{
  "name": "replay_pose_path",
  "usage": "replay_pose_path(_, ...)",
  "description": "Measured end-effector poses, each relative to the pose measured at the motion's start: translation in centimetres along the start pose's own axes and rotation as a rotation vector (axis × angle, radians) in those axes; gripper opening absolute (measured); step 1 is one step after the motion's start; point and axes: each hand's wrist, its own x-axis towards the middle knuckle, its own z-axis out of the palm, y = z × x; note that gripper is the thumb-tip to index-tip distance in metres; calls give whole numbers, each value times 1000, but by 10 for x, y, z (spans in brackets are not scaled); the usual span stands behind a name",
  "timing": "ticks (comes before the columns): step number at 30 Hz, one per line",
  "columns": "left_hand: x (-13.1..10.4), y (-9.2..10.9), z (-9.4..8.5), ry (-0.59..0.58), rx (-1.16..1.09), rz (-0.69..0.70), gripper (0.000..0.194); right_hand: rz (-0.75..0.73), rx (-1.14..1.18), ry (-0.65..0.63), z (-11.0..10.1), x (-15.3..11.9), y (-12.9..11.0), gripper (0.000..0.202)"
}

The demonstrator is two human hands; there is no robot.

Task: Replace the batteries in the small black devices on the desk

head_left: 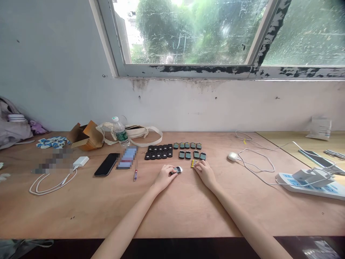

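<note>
My left hand point(164, 177) pinches a small dark electronic module with a grey screen point(176, 170) just above the tabletop; a bright round spot shows at its right end. My right hand point(206, 173) is bent over a short stack of small yellow pieces point(193, 163), its fingertips at their right side. Whether a piece is between those fingers is hidden. Beyond the hands lie similar grey-screened modules point(188, 155) in two rows, the far ones with yellow at their tops. Left of them, black oval-marked cases point(159, 155) form two tight rows.
On the left are a screwdriver point(135, 175), a black phone point(107, 164), a second phone point(127, 157), a water bottle point(121, 133), an open cardboard box point(87, 136) and a white charger point(81, 162). To the right, a white cable point(258, 172) runs to a power strip point(312, 185).
</note>
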Motion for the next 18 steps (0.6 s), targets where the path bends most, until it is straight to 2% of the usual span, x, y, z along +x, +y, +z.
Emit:
replay_pose_path(3, -1, -2, 2, -1, 1, 1, 9, 12, -10, -4, -1, -1, -4, 16)
replay_pose_path(6, -1, 0, 2, 16, -17, -5, 13, -8, 27, -17, -1, -4, -19, 13)
replay_pose_path(12, 1, 10, 1, 68, -158, -17, 32, -136, 192, -230, 10, -7, -63, 58)
replay_pose_path(15, 2, 10, 2, 104, -218, -53, 33, -115, 217, -261, 18, -2, -68, 51)
replay_pose_path(18, 3, 7, 2, 183, -227, -107, 33, -87, 241, -279, 27, 13, -63, 46)
